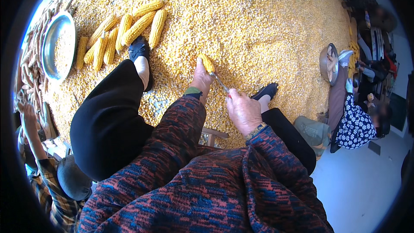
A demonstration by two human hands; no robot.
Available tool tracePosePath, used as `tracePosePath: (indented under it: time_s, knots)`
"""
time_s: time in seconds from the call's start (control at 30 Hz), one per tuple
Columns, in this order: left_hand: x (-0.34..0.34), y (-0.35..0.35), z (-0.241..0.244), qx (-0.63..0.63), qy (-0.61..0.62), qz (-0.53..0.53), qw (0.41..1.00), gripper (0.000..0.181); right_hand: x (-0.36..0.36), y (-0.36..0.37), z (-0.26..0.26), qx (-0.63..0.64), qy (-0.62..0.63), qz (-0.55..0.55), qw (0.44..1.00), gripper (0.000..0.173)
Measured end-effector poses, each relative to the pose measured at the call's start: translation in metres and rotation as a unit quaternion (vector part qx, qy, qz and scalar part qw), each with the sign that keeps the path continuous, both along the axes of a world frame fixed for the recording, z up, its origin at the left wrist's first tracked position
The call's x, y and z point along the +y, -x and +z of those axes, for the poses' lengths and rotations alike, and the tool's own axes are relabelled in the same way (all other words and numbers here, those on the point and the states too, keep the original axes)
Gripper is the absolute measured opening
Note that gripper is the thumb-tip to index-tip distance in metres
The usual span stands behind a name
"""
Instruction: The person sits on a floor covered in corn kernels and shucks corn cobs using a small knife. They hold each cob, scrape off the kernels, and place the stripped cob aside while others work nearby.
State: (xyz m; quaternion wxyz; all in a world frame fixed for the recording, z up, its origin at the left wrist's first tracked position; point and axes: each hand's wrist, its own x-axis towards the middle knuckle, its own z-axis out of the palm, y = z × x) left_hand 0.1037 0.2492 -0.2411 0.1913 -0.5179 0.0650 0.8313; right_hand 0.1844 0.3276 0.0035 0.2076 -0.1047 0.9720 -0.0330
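My left hand (203,77) is closed around an ear of corn (207,63), whose yellow tip sticks out past the thumb. In my right hand (244,110) is a thin metal tool (222,83) with a reddish handle, probably a screwdriver. Its shaft points at the lower end of the ear and seems to touch it; the exact contact is too small to tell. Loose corn kernels (226,26) lie thickly under and around both hands. Several whole ears of corn (139,28) rest on the kernels at the upper left, beside my shoe (139,48).
A metal basin (74,51) holding kernels stands at the left, near a pile of bare cobs (32,58). Another metal bowl (323,63) with cobs is at the right. A green bag (310,132) lies by my knee. Other people sit at both sides.
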Motion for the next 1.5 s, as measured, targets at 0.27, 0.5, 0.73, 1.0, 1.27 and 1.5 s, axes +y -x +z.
tracePosePath:
  time_s: [0.27,0.5,0.73,1.0,1.27,1.5]
  knots:
    - [-0.004,0.003,0.002,0.039,-0.024,-0.01,0.999,0.05,0.003,-0.004,-0.005,0.03,-0.015,0.01,0.999,0.017]
    - [0.0,0.001,0.004,0.044,0.017,-0.011,0.999,0.049,0.0,0.002,-0.013,0.015,-0.064,0.044,0.997,0.018]
    - [-0.002,-0.001,0.006,0.039,0.009,-0.017,0.999,0.046,0.001,0.026,-0.028,0.0,-0.034,0.031,0.999,0.015]
    - [0.005,-0.016,-0.007,0.059,0.051,-0.043,0.996,0.052,-0.003,0.051,-0.083,-0.04,-0.009,0.011,0.999,0.018]
    - [-0.005,-0.018,-0.015,0.036,0.04,-0.076,0.996,0.048,0.027,0.068,-0.131,-0.036,0.123,-0.156,0.979,0.019]
    - [-0.004,-0.011,0.01,0.017,0.024,-0.064,0.998,0.041,0.032,0.038,-0.031,-0.024,0.103,-0.109,0.988,0.016]
